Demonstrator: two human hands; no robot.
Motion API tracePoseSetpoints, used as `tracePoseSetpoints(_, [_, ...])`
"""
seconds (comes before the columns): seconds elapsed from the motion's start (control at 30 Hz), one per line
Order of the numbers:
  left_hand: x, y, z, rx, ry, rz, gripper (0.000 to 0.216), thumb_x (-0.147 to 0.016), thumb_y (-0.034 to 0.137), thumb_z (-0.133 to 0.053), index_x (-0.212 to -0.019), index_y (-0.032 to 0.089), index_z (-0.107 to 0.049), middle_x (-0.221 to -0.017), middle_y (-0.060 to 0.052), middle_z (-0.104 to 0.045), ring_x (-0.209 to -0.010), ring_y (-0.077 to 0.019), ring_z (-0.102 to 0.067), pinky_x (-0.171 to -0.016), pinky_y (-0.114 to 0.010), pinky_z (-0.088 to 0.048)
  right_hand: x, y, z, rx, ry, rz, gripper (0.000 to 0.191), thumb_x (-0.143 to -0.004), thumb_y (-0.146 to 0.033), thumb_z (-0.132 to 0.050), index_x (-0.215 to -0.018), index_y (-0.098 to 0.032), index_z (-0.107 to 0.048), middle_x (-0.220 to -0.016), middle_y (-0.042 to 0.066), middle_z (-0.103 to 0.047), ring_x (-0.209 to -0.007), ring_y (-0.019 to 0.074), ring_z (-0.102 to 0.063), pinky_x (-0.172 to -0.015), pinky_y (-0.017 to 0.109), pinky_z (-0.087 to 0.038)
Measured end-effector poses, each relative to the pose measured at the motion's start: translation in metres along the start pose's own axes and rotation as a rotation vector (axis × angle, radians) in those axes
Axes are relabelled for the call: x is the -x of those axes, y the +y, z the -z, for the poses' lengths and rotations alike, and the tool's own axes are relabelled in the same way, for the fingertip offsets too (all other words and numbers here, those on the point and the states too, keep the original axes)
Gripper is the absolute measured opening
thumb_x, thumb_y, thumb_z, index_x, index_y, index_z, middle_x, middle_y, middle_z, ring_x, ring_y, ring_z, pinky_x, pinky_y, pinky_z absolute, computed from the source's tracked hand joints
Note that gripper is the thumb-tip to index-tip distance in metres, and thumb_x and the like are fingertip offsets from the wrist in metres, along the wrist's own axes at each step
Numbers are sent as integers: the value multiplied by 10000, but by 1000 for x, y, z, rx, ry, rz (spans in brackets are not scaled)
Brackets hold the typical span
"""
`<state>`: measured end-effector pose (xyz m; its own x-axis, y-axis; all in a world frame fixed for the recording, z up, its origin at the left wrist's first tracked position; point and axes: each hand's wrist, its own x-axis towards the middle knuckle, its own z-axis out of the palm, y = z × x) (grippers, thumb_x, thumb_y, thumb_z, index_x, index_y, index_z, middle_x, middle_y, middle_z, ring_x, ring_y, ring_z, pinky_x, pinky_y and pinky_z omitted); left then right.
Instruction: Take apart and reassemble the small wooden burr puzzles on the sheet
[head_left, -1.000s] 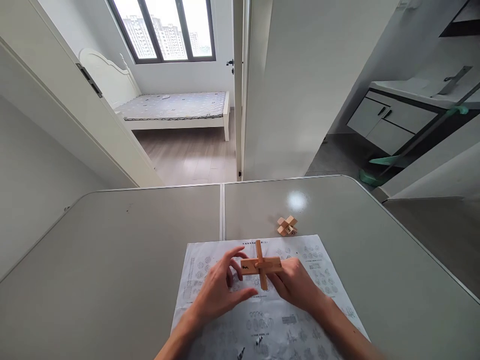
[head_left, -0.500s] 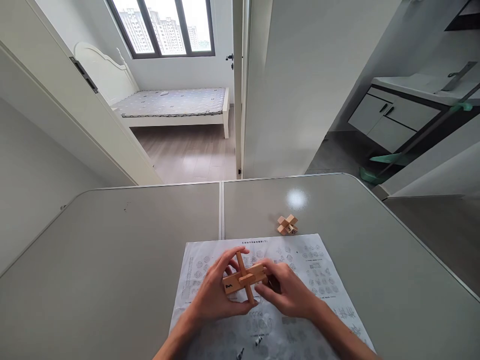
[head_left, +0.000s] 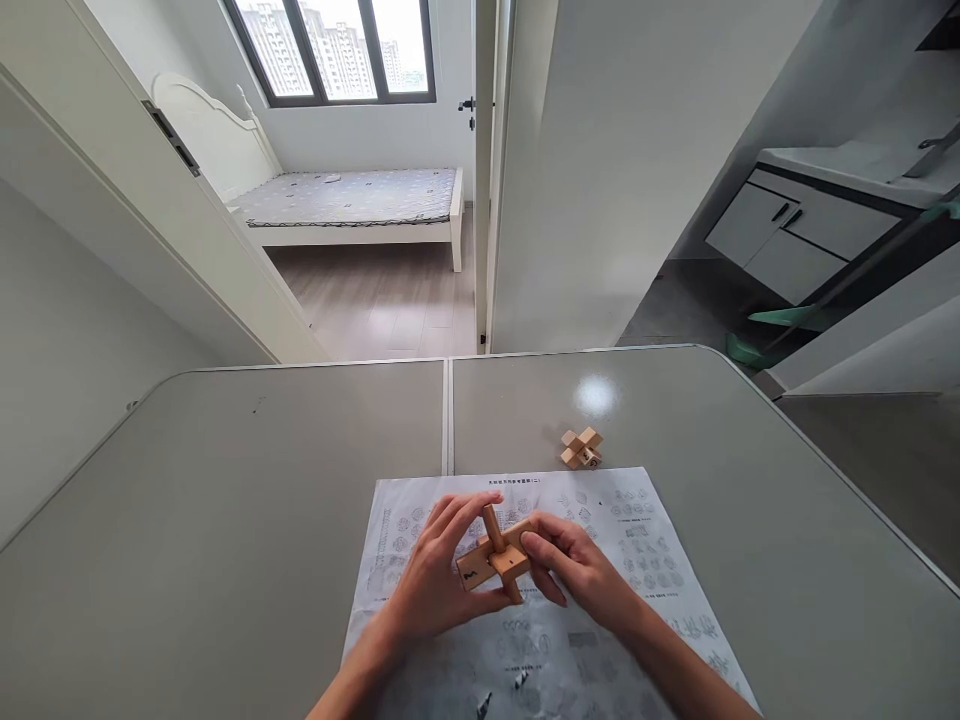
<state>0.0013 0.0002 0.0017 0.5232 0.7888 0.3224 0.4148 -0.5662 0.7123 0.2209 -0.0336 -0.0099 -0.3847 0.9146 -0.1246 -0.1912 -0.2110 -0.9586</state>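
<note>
Both my hands hold a wooden cross-shaped puzzle (head_left: 495, 560) made of interlocked bars, just above a printed instruction sheet (head_left: 645, 560). My left hand (head_left: 435, 590) cups it from the left, thumb under and fingers curled over the top. My right hand (head_left: 577, 575) grips its right end with the fingers closed round the bar. A black mark shows on the bar's near left end. A second, smaller wooden puzzle (head_left: 581, 448) lies on the grey table (head_left: 225, 520) beyond the sheet's far edge, apart from both hands.
The table has a seam down its middle and rounded far corners. Beyond it an open doorway shows a bedroom with a bed (head_left: 352, 205) and window. A white cabinet (head_left: 795, 240) and a green mop (head_left: 765, 335) stand at the right.
The puzzle came left and nearer to me and tilted, its long bar turning from level to slanted. My left hand closed onto it; earlier it only reached toward it.
</note>
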Motion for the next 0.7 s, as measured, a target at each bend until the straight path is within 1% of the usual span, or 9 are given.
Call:
tracePoseSetpoints(0.1, [0,-1,-1,14,-1,8,905,-667,372,-967,-1439,326,-497,-1310,-82,-678,-1177,-290,-637,-1025,-427,-545,0,3,-8,-25,39,-4,385,-1037,-531,-569,-832,-207,-528,-483,-99,-448,-401,74,-322,-456,240,-248])
tracePoseSetpoints(0.2, [0,-1,0,41,10,23,913,-646,420,-977,-1427,337,-511,-1312,-74,-682,-1183,-288,-642,-1055,-435,-529,-1,7,-17,-21,99,10,383,-1028,-548,-579,-863,-204,-549,-480,-107,-423,-390,75,-310,-430,234,-235])
tracePoseSetpoints(0.27, [0,-1,0,77,6,41,936,-621,451,-984,-1428,345,-520,-1323,-74,-680,-1190,-294,-644,-1063,-444,-528,-2,10,-20,-49,114,13,406,-1032,-565,-560,-843,-207,-535,-495,-102,-430,-392,73,-320,-422,229,-229])
tracePoseSetpoints(0.37, [1,-2,0,156,-22,85,1064,-607,443,-990,-1520,363,-450,-1381,-93,-651,-1231,-309,-635,-1060,-454,-537,-1,12,-19,-90,67,12,416,-1037,-561,-555,-830,-200,-537,-493,-93,-459,-390,69,-343,-434,221,-256])
tracePoseSetpoints(0.43, [3,-4,0,215,-53,111,1184,-586,448,-998,-1585,366,-370,-1403,-106,-641,-1239,-317,-641,-1062,-461,-538,-1,14,-15,-139,25,3,388,-1040,-533,-561,-871,-184,-573,-493,-89,-480,-378,66,-359,-435,214,-275])
tracePoseSetpoints(0.5, [4,-7,-1,267,-79,144,1233,-558,470,-1003,-1601,349,-356,-1371,-108,-670,-1217,-324,-663,-1062,-465,-536,-1,18,-11,-230,-33,-16,349,-1041,-495,-565,-928,-168,-609,-512,-76,-522,-359,69,-385,-424,211,-299])
tracePoseSetpoints(0.57, [5,-7,0,289,-82,194,1146,-551,493,-998,-1547,319,-458,-1317,-99,-712,-1188,-332,-685,-1067,-465,-523,-2,22,-7,-330,-60,-33,316,-1022,-457,-592,-946,-154,-634,-531,-58,-558,-340,73,-401,-404,211,-304])
tracePoseSetpoints(0.63, [4,-7,2,291,-79,247,860,-611,493,-967,-1374,280,-632,-1225,-82,-760,-1132,-325,-711,-1054,-448,-514,-3,26,-5,-410,-62,-41,297,-1001,-430,-621,-918,-146,-650,-520,-47,-568,-329,79,-406,-383,211,-289])
tracePoseSetpoints(0.7, [2,-5,4,307,-79,282,531,-702,459,-916,-1148,242,-726,-1112,-65,-789,-1053,-300,-730,-1015,-413,-514,-4,26,-4,-459,-89,-41,304,-1006,-418,-609,-883,-144,-653,-482,-41,-564,-315,83,-391,-379,216,-293])
